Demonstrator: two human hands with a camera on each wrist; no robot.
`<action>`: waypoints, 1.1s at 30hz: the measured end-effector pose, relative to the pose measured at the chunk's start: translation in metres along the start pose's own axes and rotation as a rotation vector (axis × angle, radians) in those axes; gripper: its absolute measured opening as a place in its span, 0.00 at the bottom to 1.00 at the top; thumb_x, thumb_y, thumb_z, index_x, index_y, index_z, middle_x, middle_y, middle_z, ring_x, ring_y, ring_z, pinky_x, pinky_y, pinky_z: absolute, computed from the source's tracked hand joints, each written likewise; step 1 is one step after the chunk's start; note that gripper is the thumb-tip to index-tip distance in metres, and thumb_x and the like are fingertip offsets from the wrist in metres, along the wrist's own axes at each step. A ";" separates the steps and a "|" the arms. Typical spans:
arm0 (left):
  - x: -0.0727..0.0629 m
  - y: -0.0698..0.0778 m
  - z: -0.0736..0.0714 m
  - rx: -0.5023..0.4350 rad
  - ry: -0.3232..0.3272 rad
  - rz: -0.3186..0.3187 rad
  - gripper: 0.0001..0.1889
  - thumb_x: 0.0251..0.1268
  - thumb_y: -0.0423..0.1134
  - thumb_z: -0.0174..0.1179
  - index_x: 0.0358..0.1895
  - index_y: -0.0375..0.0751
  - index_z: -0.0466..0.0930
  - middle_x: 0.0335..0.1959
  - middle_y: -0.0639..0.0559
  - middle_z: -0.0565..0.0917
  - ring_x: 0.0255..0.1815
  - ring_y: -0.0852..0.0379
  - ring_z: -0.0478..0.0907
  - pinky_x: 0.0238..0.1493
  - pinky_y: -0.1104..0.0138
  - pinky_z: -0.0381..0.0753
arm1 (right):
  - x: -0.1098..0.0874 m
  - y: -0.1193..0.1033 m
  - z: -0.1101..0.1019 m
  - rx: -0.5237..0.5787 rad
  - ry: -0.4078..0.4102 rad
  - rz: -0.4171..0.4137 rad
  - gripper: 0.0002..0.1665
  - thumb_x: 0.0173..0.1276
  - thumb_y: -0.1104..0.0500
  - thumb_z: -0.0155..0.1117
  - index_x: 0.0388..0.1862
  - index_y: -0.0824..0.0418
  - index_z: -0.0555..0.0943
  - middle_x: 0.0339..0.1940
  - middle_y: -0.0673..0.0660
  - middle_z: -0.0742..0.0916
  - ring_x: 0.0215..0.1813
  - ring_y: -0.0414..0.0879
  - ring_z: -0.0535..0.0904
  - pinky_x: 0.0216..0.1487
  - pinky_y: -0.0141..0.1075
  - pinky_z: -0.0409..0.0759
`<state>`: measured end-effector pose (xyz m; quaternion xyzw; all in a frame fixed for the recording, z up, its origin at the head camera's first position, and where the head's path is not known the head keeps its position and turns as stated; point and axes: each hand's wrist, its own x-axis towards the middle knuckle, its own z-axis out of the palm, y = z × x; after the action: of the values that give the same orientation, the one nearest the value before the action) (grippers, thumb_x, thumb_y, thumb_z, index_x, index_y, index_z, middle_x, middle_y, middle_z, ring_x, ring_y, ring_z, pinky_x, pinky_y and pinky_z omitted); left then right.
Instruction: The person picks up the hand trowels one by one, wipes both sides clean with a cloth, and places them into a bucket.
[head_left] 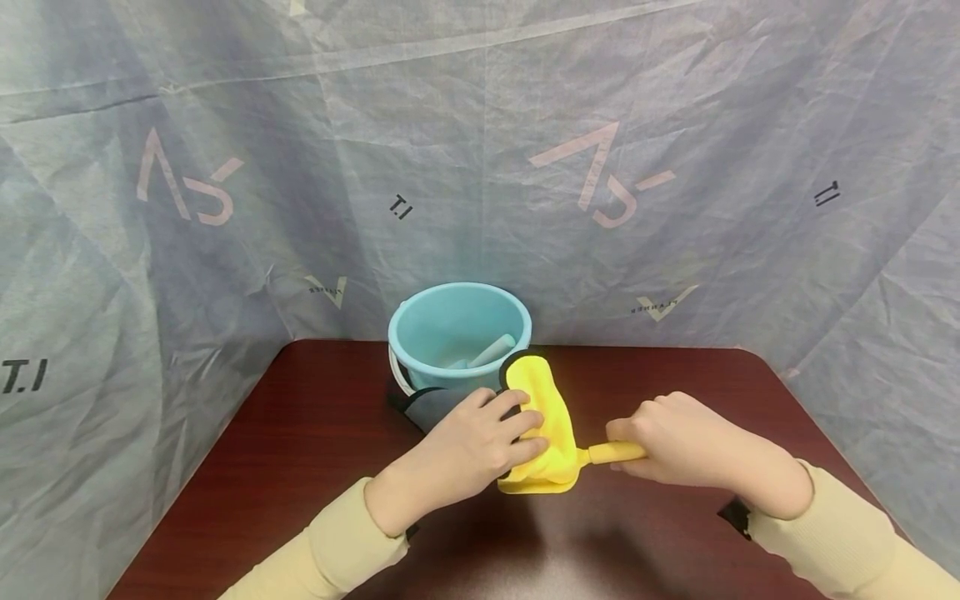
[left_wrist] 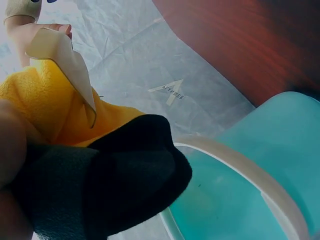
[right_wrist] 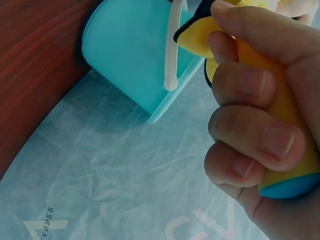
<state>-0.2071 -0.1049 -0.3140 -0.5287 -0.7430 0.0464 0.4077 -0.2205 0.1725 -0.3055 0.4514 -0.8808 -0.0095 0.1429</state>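
Note:
My right hand (head_left: 675, 446) grips the handle of a yellow toy shovel (head_left: 617, 452), its blue end cap (right_wrist: 292, 186) showing below the fingers in the right wrist view. Over the shovel's blade lies a cloth (head_left: 551, 408), yellow on one side and dark grey with black edging on the other. My left hand (head_left: 476, 446) holds this cloth against the blade, fingers bent over it. Most of the blade is hidden; a pale edge of it shows beside the cloth in the left wrist view. Both hands are raised above the table, in front of a light blue bucket (head_left: 401, 337).
The bucket, with a white carrying handle (right_wrist: 173, 55), stands at the back of the dark red table (head_left: 300, 442). A light blue stick-like piece (head_left: 492, 350) leans inside it. Grey printed sheeting (head_left: 480, 167) hangs behind and at both sides.

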 end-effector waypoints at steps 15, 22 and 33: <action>-0.015 0.002 0.015 -0.011 -0.005 -0.016 0.10 0.58 0.34 0.59 0.40 0.54 0.84 0.40 0.58 0.80 0.47 0.53 0.76 0.36 0.67 0.71 | -0.004 0.002 -0.002 0.005 -0.009 -0.014 0.23 0.43 0.49 0.76 0.16 0.44 0.66 0.11 0.37 0.60 0.15 0.32 0.54 0.15 0.27 0.54; -0.029 0.003 0.025 -0.030 -0.045 -0.047 0.14 0.53 0.36 0.66 0.44 0.55 0.83 0.44 0.58 0.79 0.51 0.51 0.74 0.39 0.64 0.72 | -0.005 0.003 -0.003 -0.004 -0.004 -0.018 0.23 0.42 0.50 0.76 0.16 0.43 0.66 0.12 0.36 0.60 0.15 0.32 0.53 0.15 0.27 0.54; -0.038 -0.002 0.017 -0.007 -0.011 -0.073 0.13 0.52 0.37 0.67 0.42 0.56 0.83 0.43 0.58 0.80 0.51 0.51 0.75 0.38 0.65 0.73 | -0.010 0.007 -0.005 -0.003 0.014 -0.007 0.24 0.41 0.50 0.77 0.15 0.43 0.65 0.12 0.35 0.59 0.16 0.31 0.51 0.16 0.26 0.53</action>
<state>-0.2153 -0.1311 -0.3456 -0.5022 -0.7643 0.0319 0.4032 -0.2196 0.1851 -0.3019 0.4544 -0.8781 -0.0081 0.1496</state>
